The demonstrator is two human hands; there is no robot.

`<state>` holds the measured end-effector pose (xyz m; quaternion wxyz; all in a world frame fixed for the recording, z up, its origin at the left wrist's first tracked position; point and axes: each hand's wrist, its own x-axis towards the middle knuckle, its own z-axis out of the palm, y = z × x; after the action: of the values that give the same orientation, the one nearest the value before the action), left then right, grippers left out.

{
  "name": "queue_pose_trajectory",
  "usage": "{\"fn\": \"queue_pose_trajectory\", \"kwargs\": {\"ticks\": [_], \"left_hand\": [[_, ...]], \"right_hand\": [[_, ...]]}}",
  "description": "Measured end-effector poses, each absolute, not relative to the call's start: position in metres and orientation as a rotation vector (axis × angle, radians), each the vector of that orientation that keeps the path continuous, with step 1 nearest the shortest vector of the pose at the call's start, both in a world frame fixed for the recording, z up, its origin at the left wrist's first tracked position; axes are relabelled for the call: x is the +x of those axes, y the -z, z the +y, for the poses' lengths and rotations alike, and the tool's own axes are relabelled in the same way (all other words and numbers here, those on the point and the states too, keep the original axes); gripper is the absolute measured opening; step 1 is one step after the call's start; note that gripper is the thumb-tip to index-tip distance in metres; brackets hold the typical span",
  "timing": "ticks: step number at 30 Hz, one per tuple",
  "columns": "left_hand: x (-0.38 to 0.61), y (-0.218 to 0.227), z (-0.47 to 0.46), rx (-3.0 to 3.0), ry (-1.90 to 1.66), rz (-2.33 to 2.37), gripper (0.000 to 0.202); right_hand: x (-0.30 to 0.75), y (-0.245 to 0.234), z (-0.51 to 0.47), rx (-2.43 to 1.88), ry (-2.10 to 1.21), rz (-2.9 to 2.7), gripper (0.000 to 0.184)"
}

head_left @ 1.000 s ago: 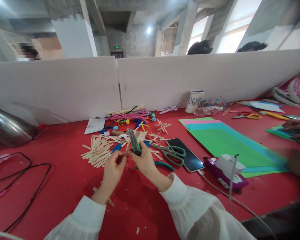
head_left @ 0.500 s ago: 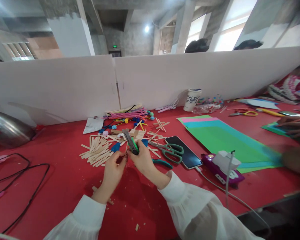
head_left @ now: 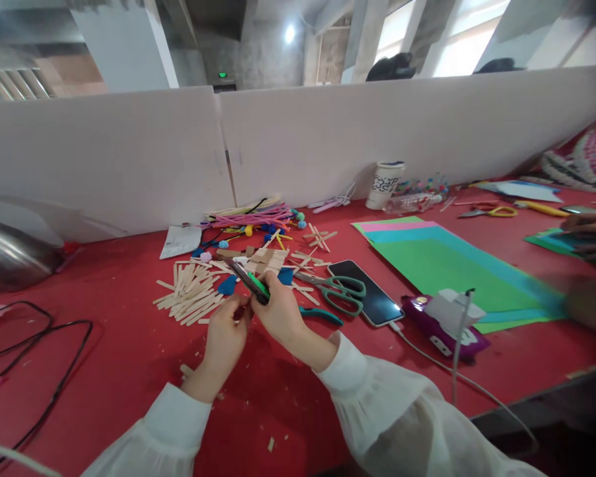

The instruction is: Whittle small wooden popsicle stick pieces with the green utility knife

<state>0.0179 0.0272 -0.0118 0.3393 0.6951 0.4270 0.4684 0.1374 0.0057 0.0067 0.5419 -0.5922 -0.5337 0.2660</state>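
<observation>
My right hand (head_left: 281, 311) is closed around a green and black utility knife (head_left: 252, 281), its metal end pointing up and left over the sticks. Close beside it, my left hand (head_left: 227, 331) pinches a thin wooden craft stick, now mostly hidden between the two hands. A loose pile of wooden craft sticks (head_left: 191, 291) lies beyond my left hand. Scissors with green handles (head_left: 345, 295) rest right of my right hand, near teal-handled pliers (head_left: 322, 315). Small wood chips (head_left: 271, 444) are scattered on the red table (head_left: 278, 404) below my hands.
A phone (head_left: 367, 295) on a cable lies beside a purple power strip (head_left: 442, 324). Coloured paper sheets (head_left: 442, 265) spread to the right, near another person's hand (head_left: 591, 235). Pipe cleaners (head_left: 253, 217), a paper cup (head_left: 385, 185) and a metal kettle (head_left: 14, 255) stand along the white partition (head_left: 298, 146).
The knife has tilted lower and further left in my right hand. My left hand stays pinched beside it. The whole view has shifted slightly.
</observation>
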Motion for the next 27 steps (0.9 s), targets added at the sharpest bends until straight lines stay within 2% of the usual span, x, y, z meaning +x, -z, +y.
{"fn": "queue_pose_trajectory", "kwargs": {"ticks": [4, 10, 17, 27], "left_hand": [[0.019, 0.007, 0.027, 1.68, -1.191, 1.06, 0.015], [0.019, 0.003, 0.03, 1.457, -1.186, 1.035, 0.03], [0.019, 0.002, 0.028, 1.399, -1.146, 1.031, 0.031], [0.015, 0.0, 0.025, 1.409, -1.112, 0.997, 0.02]], "right_hand": [[0.142, -0.012, 0.005, -1.345, -0.675, -1.229, 0.013], [0.148, -0.011, 0.011, -1.264, -0.789, -1.119, 0.02], [0.146, -0.003, 0.013, -1.16, -0.967, -1.036, 0.026], [0.142, -0.007, 0.008, -1.038, -1.056, -1.003, 0.021]]}}
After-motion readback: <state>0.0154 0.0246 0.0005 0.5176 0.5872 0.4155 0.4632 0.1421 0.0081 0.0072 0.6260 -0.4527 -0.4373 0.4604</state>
